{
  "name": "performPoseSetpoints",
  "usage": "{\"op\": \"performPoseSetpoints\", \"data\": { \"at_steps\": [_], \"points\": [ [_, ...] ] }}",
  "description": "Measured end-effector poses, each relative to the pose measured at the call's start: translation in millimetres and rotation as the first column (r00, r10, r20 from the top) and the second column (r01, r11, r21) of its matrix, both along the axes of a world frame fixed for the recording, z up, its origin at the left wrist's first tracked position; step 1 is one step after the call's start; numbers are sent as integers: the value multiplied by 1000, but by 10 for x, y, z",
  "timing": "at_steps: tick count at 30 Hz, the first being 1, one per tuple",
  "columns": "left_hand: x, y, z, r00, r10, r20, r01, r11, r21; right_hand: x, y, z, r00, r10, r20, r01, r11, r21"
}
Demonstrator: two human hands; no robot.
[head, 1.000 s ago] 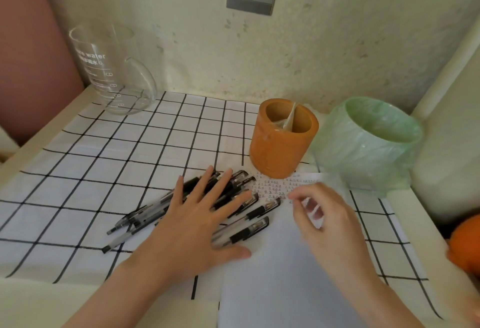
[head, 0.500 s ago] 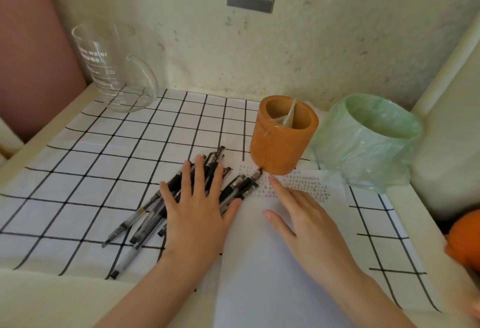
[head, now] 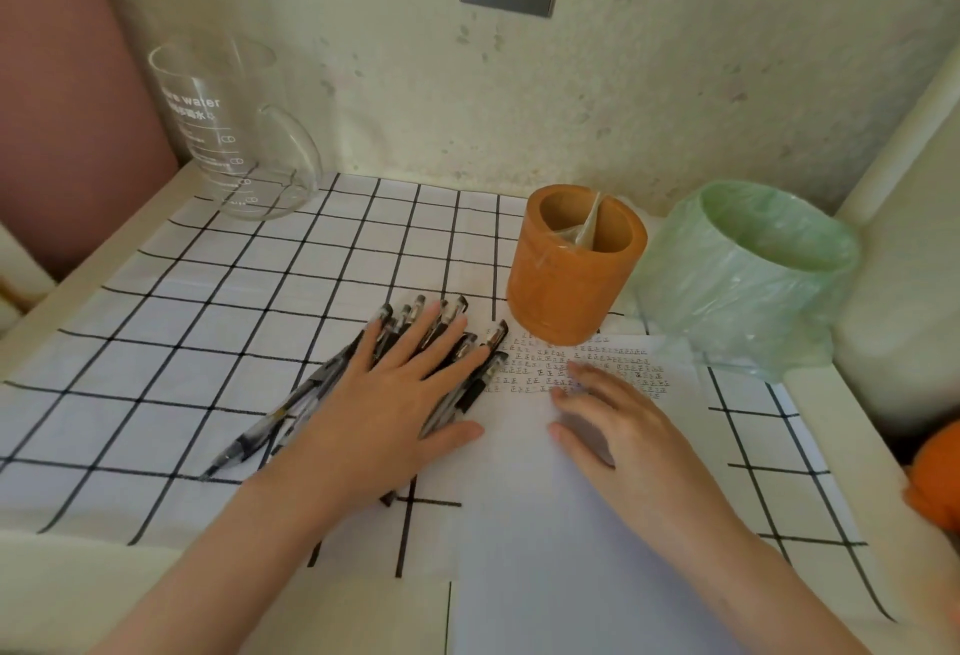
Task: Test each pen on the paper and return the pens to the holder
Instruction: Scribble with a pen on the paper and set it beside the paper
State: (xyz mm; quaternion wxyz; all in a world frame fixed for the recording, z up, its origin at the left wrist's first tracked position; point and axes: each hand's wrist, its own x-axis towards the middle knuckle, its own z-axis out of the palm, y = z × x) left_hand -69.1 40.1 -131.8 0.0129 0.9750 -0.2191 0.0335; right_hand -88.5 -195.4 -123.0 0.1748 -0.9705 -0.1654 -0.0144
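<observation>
Right hand (head: pixel 623 426) shifted on paper (head: pixel 545 550) | left hand (head: pixel 395 394) presses pens (head: pixel 291 407)

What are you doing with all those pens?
A person is getting pens ready to test. The left hand lies flat on a pile of black pens on the checked cloth. The right hand rests on a sheet of paper with rows of small marks at its far end. The orange holder stands behind, with no pens in it.
</observation>
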Motion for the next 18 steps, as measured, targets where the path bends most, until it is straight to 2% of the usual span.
{"op": "performPoseSetpoints", "data": {
  "at_steps": [3,8,10,18],
  "points": [
    [-75,47,-42,999,-46,1,46,999,17,-2,-17,5,1000,21,-7,-21,1000,21],
    [-84,-24,-47,988,-108,107,101,993,67,-18,-32,-27,1000,27,8,-28,999,16],
    [-62,-47,-77,990,-108,95,101,992,79,-34,-28,-43,1000,23,19,-23,1000,19],
    [-99,-156,-153,970,240,41,-242,969,50,-22,-78,-81,999,41,29,-42,999,34]
  ]
}}
